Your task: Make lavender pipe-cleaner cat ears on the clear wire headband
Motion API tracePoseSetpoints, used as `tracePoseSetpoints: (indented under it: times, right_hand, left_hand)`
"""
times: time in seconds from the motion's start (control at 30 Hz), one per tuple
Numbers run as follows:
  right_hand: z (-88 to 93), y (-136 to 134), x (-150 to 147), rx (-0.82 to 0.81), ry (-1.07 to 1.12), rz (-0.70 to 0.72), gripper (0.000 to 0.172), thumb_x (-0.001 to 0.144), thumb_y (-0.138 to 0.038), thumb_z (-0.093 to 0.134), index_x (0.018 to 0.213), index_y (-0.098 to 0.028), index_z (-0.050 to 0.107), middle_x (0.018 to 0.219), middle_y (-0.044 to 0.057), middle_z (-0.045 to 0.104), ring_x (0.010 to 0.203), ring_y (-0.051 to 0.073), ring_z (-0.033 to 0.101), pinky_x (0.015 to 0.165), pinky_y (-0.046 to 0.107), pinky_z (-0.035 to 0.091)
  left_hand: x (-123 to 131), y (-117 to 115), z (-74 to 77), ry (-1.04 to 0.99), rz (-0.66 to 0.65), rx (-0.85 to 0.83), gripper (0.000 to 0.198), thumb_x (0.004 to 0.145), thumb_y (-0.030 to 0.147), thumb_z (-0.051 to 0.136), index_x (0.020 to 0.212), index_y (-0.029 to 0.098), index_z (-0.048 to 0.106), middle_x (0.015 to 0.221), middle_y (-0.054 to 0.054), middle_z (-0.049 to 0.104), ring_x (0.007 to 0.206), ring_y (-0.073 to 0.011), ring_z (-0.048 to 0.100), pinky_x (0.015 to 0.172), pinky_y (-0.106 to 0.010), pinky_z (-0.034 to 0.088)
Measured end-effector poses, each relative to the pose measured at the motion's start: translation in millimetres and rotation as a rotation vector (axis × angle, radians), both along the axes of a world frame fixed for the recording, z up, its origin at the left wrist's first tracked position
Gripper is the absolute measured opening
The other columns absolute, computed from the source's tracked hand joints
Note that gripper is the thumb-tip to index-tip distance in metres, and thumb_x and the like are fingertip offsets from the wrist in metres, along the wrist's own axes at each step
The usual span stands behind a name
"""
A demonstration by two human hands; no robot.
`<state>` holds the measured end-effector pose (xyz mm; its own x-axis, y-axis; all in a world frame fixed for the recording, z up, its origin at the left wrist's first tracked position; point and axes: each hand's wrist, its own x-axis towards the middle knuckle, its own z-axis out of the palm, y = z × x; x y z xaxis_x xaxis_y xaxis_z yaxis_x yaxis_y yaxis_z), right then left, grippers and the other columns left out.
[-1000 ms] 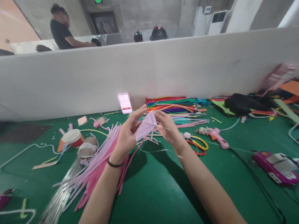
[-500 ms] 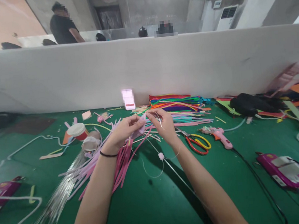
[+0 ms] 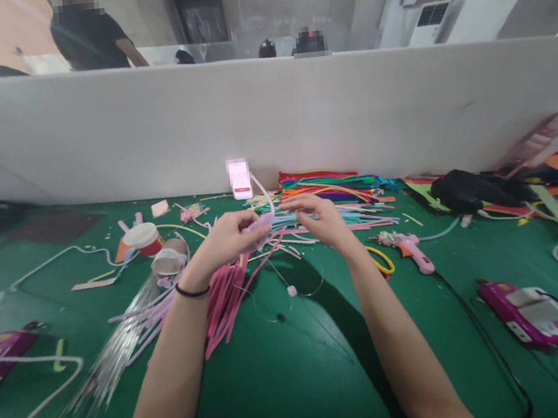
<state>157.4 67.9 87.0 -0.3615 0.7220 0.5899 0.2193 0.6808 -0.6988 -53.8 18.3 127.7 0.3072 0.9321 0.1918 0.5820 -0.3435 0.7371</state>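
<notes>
Pinched in my left hand [image 3: 230, 239] is a small lilac piece [image 3: 260, 229], with a pale strip [image 3: 263, 194] rising from it toward the phone. My right hand [image 3: 321, 221] is just to the right, its fingers apart and nothing seen between them. Below the hands, a thin wire carries a small pink ball [image 3: 292, 291] over the green table. Pink pipe cleaners [image 3: 227, 307] lie under and beside my left wrist. Colourful pipe cleaners [image 3: 329, 187] are bundled behind my right hand.
A lit phone [image 3: 240, 178] leans on the white partition [image 3: 151, 129]. Left are a paper cup [image 3: 143, 239] and clear sticks [image 3: 114, 346]. Right are yellow-handled scissors [image 3: 381, 260], partly hidden, a pink glue gun [image 3: 416, 253] and a magenta power strip [image 3: 520, 316].
My right hand has let go at the lilac piece and moved right, fingers spread. A pale strip now stands up beside my left hand. The standing person beyond the partition appears further left.
</notes>
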Motion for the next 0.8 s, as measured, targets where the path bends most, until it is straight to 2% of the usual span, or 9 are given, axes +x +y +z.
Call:
tracePoseSetpoints:
  times: [0.1, 0.27, 0.4, 0.8]
  right_hand:
    - [7.9, -9, -1, -0.014, 0.073, -0.05, 0.03, 0.081, -0.015, 0.055, 0.105, -0.027, 0.069, 0.105, 0.003, 0.068, 0.085, 0.016, 0.062, 0.072, 0.031, 0.05]
    - [12.0, -19, -15, -0.014, 0.039, 0.0, 0.022, 0.08, -0.033, 0.066, 0.101, -0.029, 0.07, 0.103, 0.002, 0.069, 0.079, 0.016, 0.062, 0.064, 0.029, 0.048]
    - [9.3, -18, -20, -0.032, 0.027, 0.002, 0.02, 0.08, -0.035, 0.066, 0.098, -0.026, 0.07, 0.096, 0.003, 0.071, 0.08, 0.017, 0.064, 0.066, 0.031, 0.05]
    - [9.7, -19, -16, -0.096, 0.096, -0.01, 0.023, 0.077, -0.038, 0.069, 0.092, -0.02, 0.07, 0.086, 0.004, 0.071, 0.078, 0.018, 0.065, 0.072, 0.033, 0.052]
  left_hand:
    - [0, 0, -1.5, -0.007, 0.013, 0.02, 0.032, 0.083, 0.044, 0.057, 0.067, 0.016, 0.06, 0.06, -0.001, 0.057, 0.053, -0.009, 0.049, 0.048, -0.021, 0.035]
    - [1, 1, -6.3, -0.115, -0.036, 0.007, 0.028, 0.082, 0.043, 0.059, 0.068, 0.018, 0.06, 0.062, -0.001, 0.058, 0.054, -0.0101, 0.05, 0.048, -0.022, 0.037]
    - [3, 4, -9.9, -0.143, -0.056, -0.023, 0.022, 0.08, 0.04, 0.062, 0.077, 0.018, 0.065, 0.067, -0.003, 0.061, 0.058, -0.0118, 0.054, 0.052, -0.023, 0.041]
    - [10, 3, -9.8, -0.176, -0.031, -0.054, 0.025, 0.079, 0.042, 0.063, 0.077, 0.017, 0.064, 0.066, -0.002, 0.062, 0.057, -0.0112, 0.056, 0.05, -0.022, 0.04]
